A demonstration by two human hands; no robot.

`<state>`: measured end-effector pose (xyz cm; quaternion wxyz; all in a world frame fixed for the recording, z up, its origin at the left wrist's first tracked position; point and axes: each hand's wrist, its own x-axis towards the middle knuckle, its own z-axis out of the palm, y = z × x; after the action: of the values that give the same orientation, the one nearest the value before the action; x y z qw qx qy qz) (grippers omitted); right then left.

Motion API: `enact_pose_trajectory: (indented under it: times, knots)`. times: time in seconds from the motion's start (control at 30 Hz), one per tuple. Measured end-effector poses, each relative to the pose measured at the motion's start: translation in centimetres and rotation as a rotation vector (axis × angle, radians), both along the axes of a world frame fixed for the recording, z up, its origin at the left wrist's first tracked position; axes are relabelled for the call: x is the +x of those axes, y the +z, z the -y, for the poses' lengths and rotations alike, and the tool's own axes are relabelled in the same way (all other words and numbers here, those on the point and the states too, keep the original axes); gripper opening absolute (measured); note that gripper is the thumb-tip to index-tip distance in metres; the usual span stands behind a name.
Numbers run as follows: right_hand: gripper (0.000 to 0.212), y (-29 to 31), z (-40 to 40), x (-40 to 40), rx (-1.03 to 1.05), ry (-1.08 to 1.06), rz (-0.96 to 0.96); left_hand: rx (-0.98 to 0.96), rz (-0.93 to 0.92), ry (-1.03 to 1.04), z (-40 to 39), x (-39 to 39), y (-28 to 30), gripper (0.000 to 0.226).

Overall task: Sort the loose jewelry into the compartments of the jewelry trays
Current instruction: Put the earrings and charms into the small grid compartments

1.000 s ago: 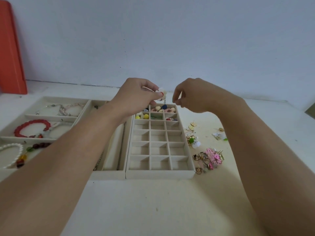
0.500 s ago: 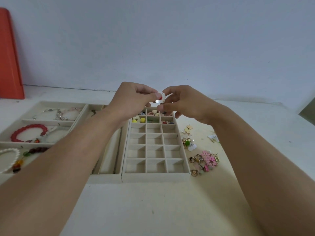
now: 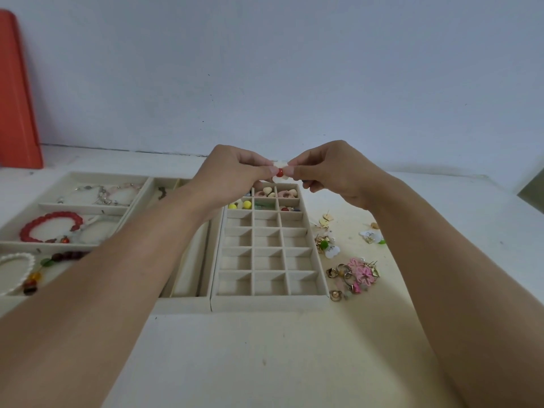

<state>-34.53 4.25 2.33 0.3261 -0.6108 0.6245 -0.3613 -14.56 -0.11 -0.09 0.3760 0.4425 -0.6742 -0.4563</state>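
Observation:
Both hands meet above the far end of the small-compartment tray (image 3: 269,301). My left hand (image 3: 232,175) and my right hand (image 3: 329,172) pinch one white flower earring with a red centre (image 3: 279,172) between their fingertips. The tray's two far rows hold small studs and beads; its nearer rows hold nothing. Loose jewelry lies on the table right of the tray: a pink flower piece with rings (image 3: 356,275), a white and green cluster (image 3: 328,245), gold pieces (image 3: 325,220).
A long-slot tray (image 3: 188,304) sits left of the grid tray, partly under my left forearm. Further left, a bracelet tray (image 3: 44,206) holds a red bead bracelet (image 3: 50,226) and a pearl bracelet (image 3: 17,260). An orange object (image 3: 17,92) stands at the far left wall.
My right hand moved left and joined the left hand on the white flower earring. The earring, which hung from the left fingers alone, is now pinched by both hands.

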Motion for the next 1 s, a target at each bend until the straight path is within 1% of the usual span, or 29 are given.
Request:
enact_pose_trajectory:
  times: [0.13, 0.17, 0.3, 0.47, 0.73, 1.0]
  knots:
    - [0.015, -0.1, 0.1, -0.2, 0.017, -0.002, -0.059, 0.011, 0.031, -0.009, 0.0, -0.1, -0.2, 0.005]
    - [0.015, -0.1, 0.2, -0.3, 0.014, -0.015, -0.106, 0.015, 0.047, -0.019, -0.1, -0.1, -0.2, 0.006]
    - [0.012, -0.4, 0.5, -0.3, 0.014, -0.026, -0.407, 0.01, 0.072, -0.004, 0.0, -0.1, -0.5, 0.01]
    - [0.013, -1.0, 0.7, 1.0, 0.059, 0.005, -0.602, 0.0, 0.076, 0.001, 0.2, 0.0, -0.5, 0.007]
    - [0.015, -1.7, 1.2, 0.9, 0.069, 0.014, -0.658, 0.011, 0.089, -0.021, 0.3, 0.1, -0.5, 0.004]
    - [0.012, -2.1, 1.3, 1.1, 0.061, 0.045, -0.677, 0.003, 0.112, -0.026, 0.1, 0.1, -0.4, 0.004]
